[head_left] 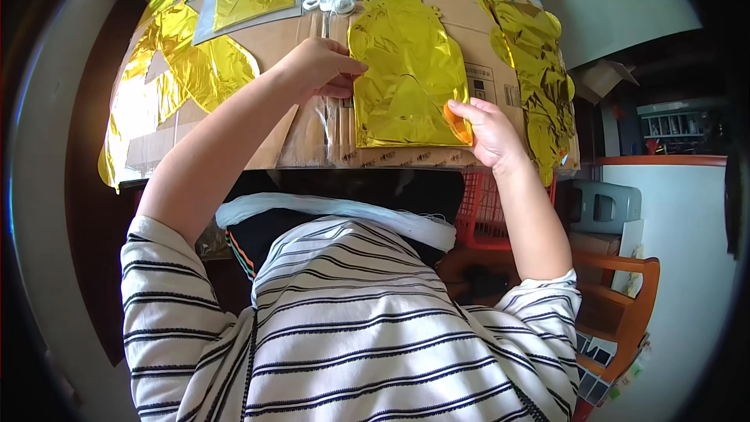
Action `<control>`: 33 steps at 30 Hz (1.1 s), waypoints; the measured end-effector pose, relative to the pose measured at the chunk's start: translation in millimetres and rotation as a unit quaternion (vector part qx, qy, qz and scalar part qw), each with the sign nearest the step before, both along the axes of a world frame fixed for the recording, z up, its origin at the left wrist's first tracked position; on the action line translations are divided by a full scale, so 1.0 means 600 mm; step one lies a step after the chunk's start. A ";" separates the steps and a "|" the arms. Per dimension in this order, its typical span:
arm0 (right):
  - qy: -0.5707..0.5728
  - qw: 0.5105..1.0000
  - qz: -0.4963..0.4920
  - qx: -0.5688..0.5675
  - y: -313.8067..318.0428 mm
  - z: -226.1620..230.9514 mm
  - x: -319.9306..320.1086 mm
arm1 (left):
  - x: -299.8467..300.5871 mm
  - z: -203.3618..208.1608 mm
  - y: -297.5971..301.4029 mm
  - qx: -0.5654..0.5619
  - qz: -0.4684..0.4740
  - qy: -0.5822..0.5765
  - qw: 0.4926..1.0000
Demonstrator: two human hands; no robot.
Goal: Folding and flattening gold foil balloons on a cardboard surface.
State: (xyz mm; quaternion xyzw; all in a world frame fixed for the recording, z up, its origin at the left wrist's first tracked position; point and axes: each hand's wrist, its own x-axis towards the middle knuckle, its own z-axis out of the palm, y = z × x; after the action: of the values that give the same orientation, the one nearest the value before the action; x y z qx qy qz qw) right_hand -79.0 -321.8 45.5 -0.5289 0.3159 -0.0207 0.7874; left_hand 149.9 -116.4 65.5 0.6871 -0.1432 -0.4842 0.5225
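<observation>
Flattened cardboard (312, 137) covers the table; left hand (320, 66) pinches the gold foil balloon's (406, 78) left edge, right hand (488, 133) grips its lower right corner; balloon lies flat, uninflated; others (535, 55) wait alongside.

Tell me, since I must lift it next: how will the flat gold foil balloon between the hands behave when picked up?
The flat gold foil balloon will probably be floppy: it is thin, creased and uninflated. It is likely very light, lying flat on the brown cardboard sheet. Its glossy skin may slip, so the left hand and right hand pinch its edges.
</observation>
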 end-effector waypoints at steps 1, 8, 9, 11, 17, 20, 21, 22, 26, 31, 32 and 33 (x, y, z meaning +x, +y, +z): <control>0.005 1.000 0.006 0.001 -0.008 0.003 -0.005 | -0.003 0.002 0.000 -0.003 0.001 -0.005 1.000; 0.047 0.639 0.093 -0.762 0.032 0.092 -0.020 | -0.009 0.006 0.010 0.005 0.015 -0.033 0.999; -0.021 0.612 0.094 -0.785 0.050 0.090 -0.021 | -0.007 0.005 0.010 0.007 0.017 -0.036 0.999; -0.109 0.615 0.128 -0.770 0.106 0.074 -0.020 | -0.005 0.010 0.004 0.011 0.010 -0.049 0.999; -0.146 0.581 0.167 -0.783 0.188 0.003 -0.025 | 0.028 0.009 -0.011 0.013 -0.016 -0.097 0.995; -0.138 0.575 0.161 -0.790 0.193 -0.011 -0.029 | 0.045 0.003 -0.028 0.025 -0.036 -0.120 0.992; -0.139 0.568 0.163 -0.794 0.194 -0.013 -0.030 | 0.048 0.001 -0.033 0.031 -0.041 -0.128 0.990; -0.140 0.562 0.165 -0.798 0.195 -0.016 -0.031 | 0.052 -0.001 -0.037 0.033 -0.046 -0.138 0.989; -0.134 0.551 0.179 -0.804 0.197 -0.024 -0.035 | 0.057 0.003 -0.046 0.046 -0.046 -0.154 0.986; -0.096 0.535 0.220 -0.810 0.207 -0.012 -0.032 | 0.065 0.001 -0.048 0.039 -0.050 -0.143 0.988; -0.087 0.535 0.234 -0.807 0.208 -0.012 -0.032 | 0.065 -0.001 -0.049 0.034 -0.052 -0.140 0.988; -0.081 0.528 0.238 -0.811 0.209 -0.012 -0.033 | 0.065 -0.001 -0.049 0.028 -0.053 -0.136 0.989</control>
State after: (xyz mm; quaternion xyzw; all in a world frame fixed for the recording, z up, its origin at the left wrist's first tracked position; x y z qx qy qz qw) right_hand -98.8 -196.2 38.5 -0.9915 -0.0391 -0.1229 0.0170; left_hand 189.0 -146.0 64.9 0.7521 -0.2358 -0.4170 0.4526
